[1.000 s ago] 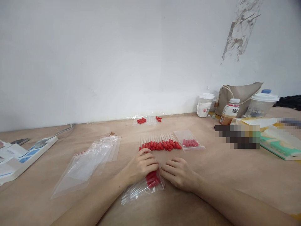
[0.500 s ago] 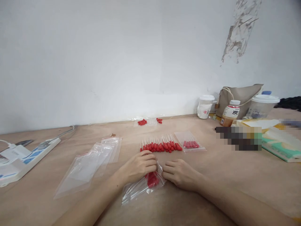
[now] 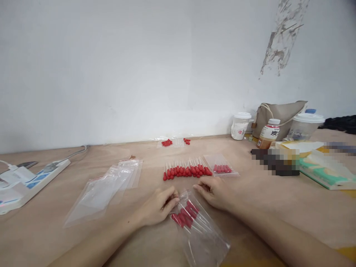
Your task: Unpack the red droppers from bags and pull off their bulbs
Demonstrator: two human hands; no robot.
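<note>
The clear plastic bag [image 3: 204,234] holding red-headed sticks [image 3: 185,216] lies on the near side of the loose stick row [image 3: 186,171]. Left hand [image 3: 162,204] pinches the bag's left corner, facing the row; right hand [image 3: 214,192] is half-curled beside the opposite corner, contact undetermined. Step in hand, as judged: handling that edge. Next move calls for secure hold on both corners.

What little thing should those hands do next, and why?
Probably bring the right hand in to pinch the far edge of the clear plastic bag: the left hand seems to grip one corner alone, the right appears to hold nothing, and the red-tipped sticks inside lie unevenly.
</note>
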